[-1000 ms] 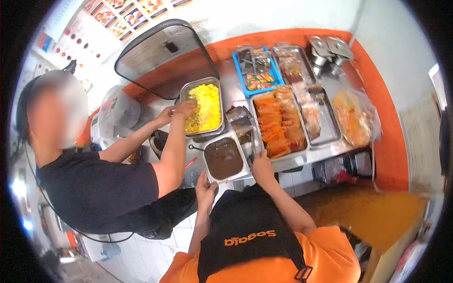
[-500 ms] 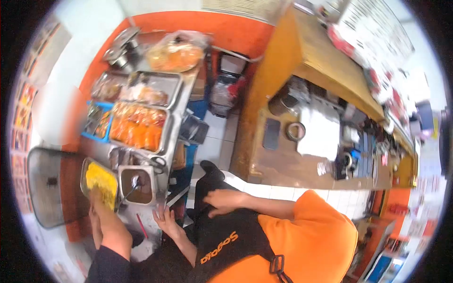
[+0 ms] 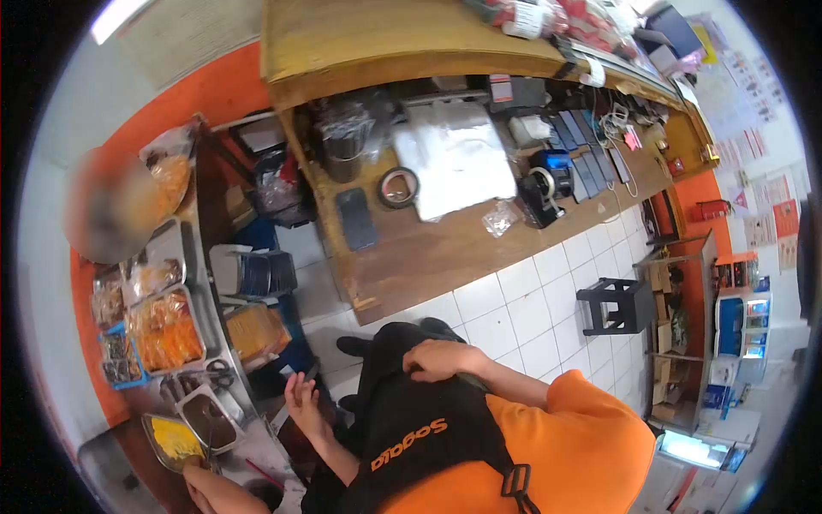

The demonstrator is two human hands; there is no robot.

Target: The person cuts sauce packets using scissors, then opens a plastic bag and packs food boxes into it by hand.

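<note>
My left hand (image 3: pixel 306 409) is raised beside the metal counter (image 3: pixel 224 295), palm up, its fingers spread and holding nothing. Over the dark apron (image 3: pixel 428 411), my right hand (image 3: pixel 443 359) hangs loosely with bent fingers and nothing visible in it. Left of my left hand are a metal pan of brown sauce (image 3: pixel 208 421) and a tray of yellow food (image 3: pixel 175 439). Another person's hand (image 3: pixel 195 473) reaches to the yellow food. Farther up the counter, a tray holds wrapped orange food (image 3: pixel 167 332), with scissors (image 3: pixel 220 372) near its corner.
A wooden desk (image 3: pixel 445 274) spans the area ahead, bearing a tape roll (image 3: pixel 398 187), a dark phone-like slab (image 3: pixel 355 219), white plastic sheets (image 3: pixel 454 158) and a blue-black tape dispenser (image 3: pixel 548 188). A black stool (image 3: pixel 618 307) stands on the white tiled floor at right.
The view has swung right, from the food counter to the wooden desk. My hands have come off the sauce pan and counter; my right hand is now over the apron.
</note>
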